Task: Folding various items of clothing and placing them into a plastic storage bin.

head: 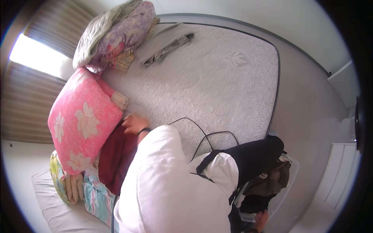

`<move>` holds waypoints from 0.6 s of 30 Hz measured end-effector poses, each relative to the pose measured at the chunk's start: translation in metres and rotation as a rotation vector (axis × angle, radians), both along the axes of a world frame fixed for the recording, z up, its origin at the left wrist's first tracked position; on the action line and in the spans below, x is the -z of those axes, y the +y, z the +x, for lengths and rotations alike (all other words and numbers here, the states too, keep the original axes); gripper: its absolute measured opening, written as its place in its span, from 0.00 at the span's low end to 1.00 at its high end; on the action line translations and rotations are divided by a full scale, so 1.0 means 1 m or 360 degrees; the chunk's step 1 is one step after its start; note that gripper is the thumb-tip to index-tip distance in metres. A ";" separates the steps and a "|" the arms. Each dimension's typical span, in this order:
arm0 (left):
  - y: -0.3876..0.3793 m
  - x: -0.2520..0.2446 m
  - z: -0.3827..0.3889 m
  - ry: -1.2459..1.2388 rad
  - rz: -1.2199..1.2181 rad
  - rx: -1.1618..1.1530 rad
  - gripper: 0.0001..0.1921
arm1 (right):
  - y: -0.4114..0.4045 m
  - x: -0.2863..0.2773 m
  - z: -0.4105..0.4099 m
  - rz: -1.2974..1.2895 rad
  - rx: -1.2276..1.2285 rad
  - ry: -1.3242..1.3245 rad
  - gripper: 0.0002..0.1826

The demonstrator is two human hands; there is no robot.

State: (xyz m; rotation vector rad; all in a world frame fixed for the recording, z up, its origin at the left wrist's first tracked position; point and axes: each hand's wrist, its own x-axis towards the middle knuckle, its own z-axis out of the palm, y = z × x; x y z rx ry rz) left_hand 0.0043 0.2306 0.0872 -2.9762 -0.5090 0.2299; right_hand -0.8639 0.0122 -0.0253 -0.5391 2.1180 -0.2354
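My left hand (135, 123), blurred and with a dark band at the wrist, reaches out of a white sleeve. It is at the upper edge of a dark red cloth (115, 158), beside a folded pink blanket (86, 116) with pale flowers. Whether its fingers grip the cloth does not show. At the lower right, my right hand (261, 217) is by the near end of a clear plastic box (287, 192). Brown cloth (269, 179) and black cloth (256, 203) lie in the box. My right fingers are partly visible, and their grip is unclear.
A pale quilted mattress (204, 84) bears a grey garment (166, 48) and a thin black cord (201, 128). Piled bedding (116, 38) stands at the upper left. Below the pink blanket are a turquoise patterned cloth (97, 192) and a beige-covered surface (58, 201). My bent black-clad leg (256, 157) is beside the box.
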 end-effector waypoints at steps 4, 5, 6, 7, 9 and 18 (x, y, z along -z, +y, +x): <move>0.165 0.026 -0.040 -0.0299 -0.0094 -0.0759 0.39 | -0.025 -0.007 0.070 0.0025 -0.0256 -0.0147 0.29; 0.177 0.045 -0.048 -0.0312 -0.0193 -0.0828 0.40 | -0.027 -0.011 0.078 0.0017 -0.0370 -0.0164 0.29; 0.181 0.064 -0.053 -0.0320 -0.0292 -0.0870 0.41 | -0.024 -0.015 0.080 0.0014 -0.0480 -0.0178 0.29; 0.177 0.080 -0.057 -0.0329 -0.0387 -0.0876 0.41 | -0.023 -0.020 0.083 0.0003 -0.0482 -0.0170 0.29; 0.176 0.100 -0.067 -0.0356 -0.0522 -0.0908 0.43 | -0.025 -0.026 0.088 0.0083 -0.0447 -0.0065 0.28; 0.125 0.085 -0.010 0.0134 -0.0448 -0.0600 0.55 | 0.008 -0.010 0.078 -0.0052 -0.0229 -0.0149 0.17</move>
